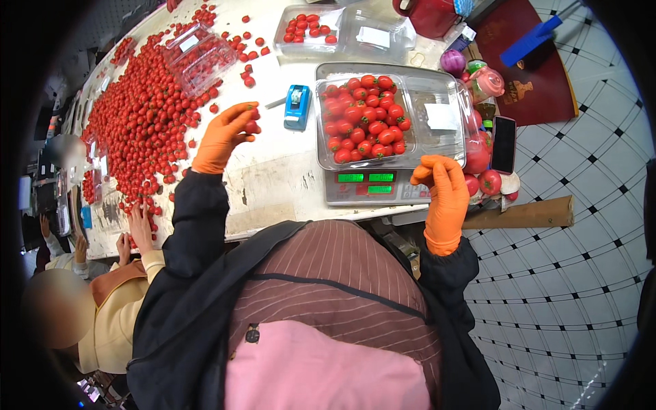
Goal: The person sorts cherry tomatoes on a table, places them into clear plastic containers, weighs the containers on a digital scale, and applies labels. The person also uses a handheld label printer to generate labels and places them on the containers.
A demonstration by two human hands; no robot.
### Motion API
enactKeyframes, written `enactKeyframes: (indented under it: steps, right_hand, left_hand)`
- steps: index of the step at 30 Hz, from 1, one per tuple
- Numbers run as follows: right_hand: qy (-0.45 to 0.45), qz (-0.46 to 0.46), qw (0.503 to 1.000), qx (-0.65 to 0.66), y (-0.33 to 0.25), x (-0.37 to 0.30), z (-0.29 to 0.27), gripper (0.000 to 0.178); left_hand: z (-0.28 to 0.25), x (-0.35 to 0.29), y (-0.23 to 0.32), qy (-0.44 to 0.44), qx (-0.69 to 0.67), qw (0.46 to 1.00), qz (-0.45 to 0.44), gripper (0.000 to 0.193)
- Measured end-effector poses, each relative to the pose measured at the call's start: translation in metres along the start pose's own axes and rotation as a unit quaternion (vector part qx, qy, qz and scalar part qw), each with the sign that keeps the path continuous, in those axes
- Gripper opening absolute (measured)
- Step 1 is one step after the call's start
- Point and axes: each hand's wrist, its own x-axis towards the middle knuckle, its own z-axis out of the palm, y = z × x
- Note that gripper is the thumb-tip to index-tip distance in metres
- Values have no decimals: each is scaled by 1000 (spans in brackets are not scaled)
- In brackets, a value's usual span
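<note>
An open clear plastic clamshell box (417, 152) lies on a digital scale (360, 195), its tray heaped with cherry tomatoes (369, 116). Its lid, bearing a white label (441, 116), is folded out to the right. My left hand (222, 140), in an orange glove, is raised over the table left of the scale. Its fingers are closed on cherry tomatoes (252, 127), partly hidden by the glove. My right hand (443, 201), also in an orange glove, hovers at the front right corner of the box. Its fingers are loosely bent and apart, with nothing visible in them.
A large pile of cherry tomatoes (140, 113) covers the left table, a clear box (198, 61) on it. A blue tape dispenser (297, 107) stands left of the scale. Another open box (290, 42) lies behind. A phone (503, 145) is at right; a co-worker's hand (141, 229) at left.
</note>
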Motion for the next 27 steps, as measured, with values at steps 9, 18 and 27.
enactKeyframes:
  steps: [9, 18, 27]
  right_hand:
    - [7, 0, 1000, 20, 6, -11, -7, 20]
    - [15, 27, 1000, 8, 18, -15, -14, 20]
    - [4, 24, 1000, -8, 12, -7, -7, 20]
  left_hand:
    - [161, -3, 26, -90, 351, 842, 399, 34]
    - [90, -4, 51, 105, 402, 809, 416, 27]
    - [4, -38, 31, 199, 383, 857, 281, 20]
